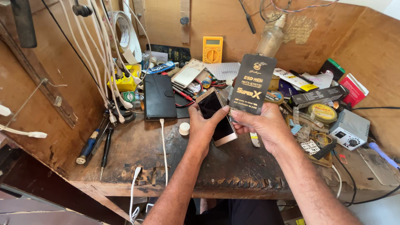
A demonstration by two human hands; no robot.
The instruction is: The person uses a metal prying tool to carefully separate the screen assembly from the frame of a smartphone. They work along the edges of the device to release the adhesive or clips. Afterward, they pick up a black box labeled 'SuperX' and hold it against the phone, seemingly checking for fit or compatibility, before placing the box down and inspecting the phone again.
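My left hand [201, 130] holds a gold-edged smartphone [217, 118] with a dark screen, thumb resting on the glass, above the middle of a worn wooden workbench [137, 154]. My right hand [262, 125] grips the lower end of a tall black flat package with gold lettering [253, 83], held upright just right of the phone and partly over its top corner. The two hands touch near the phone's right edge.
A black wallet phone case [159, 97], a white round cap [184, 128] and a white cable [163, 146] lie to the left. A yellow multimeter [212, 49] leans on the back wall. Screwdrivers [98, 146], hanging white cables, tape rolls, boxes and a grey power unit [350, 129] crowd the bench.
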